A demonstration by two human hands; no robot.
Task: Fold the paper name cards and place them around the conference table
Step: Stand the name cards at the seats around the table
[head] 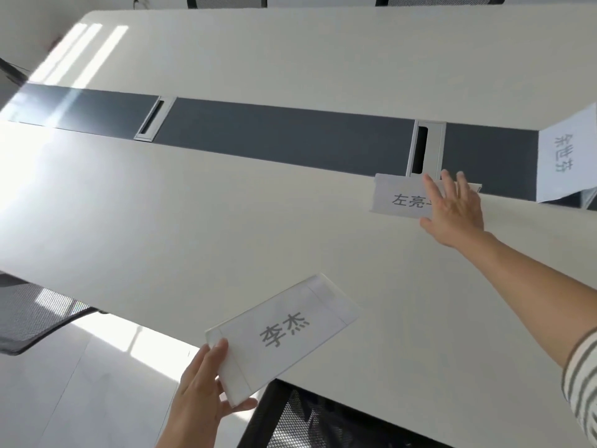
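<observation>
**Two cards in hand at the long table**

At the far left a black mesh chair (29,312) sits tucked beside the white table (161,221), with sunlight falling across that end. A dark grey strip (284,134) runs down the table's middle, with a silver cable port (155,118) set into it on the left.

Lower down, the left hand (200,383) pinches the corner of a folded name card (284,331), fingers on top and thumb underneath. The card lies flattened and slanted over the table's near edge, its printed characters facing up. Just right of that hand, a second mesh chair (307,421) shows below the table edge.

Further right, the right hand (455,211) reaches out with fingers straight and spread, resting against a standing name card (400,198), gripping nothing. That card stands at the near border of the grey strip, just in front of a second cable port (424,147). A striped sleeve (581,383) covers the upper part of that arm.

At the far right a third name card (565,156) stands on the strip.
</observation>
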